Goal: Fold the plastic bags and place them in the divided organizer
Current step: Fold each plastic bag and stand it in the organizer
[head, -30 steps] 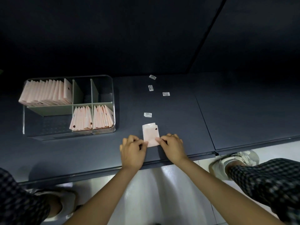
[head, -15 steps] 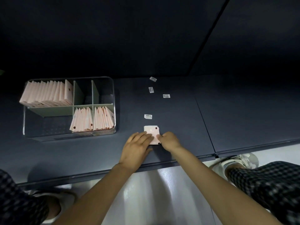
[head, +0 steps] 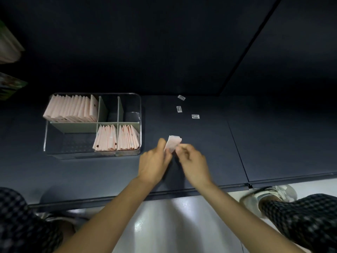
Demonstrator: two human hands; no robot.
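Observation:
A small folded pink plastic bag (head: 173, 143) is lifted off the dark shelf, tilted. My left hand (head: 155, 161) grips its left edge and my right hand (head: 192, 161) pinches its lower right edge. The clear divided organizer (head: 54, 152) stands to the left. Its back left compartment holds a row of folded pink bags (head: 71, 109), and two front right compartments hold more folded bags (head: 116, 137). The front left and the two back right compartments hold nothing.
Three small white labels (head: 195, 116) lie on the dark shelf (head: 200, 139) behind the hands. The shelf's front edge runs just under my wrists. A seam splits the shelf on the right. My knees and shoes flank the white floor below.
The bag lay flat on the shelf under both hands' fingers; now both hands have lifted it and hold it tilted, slightly to the left.

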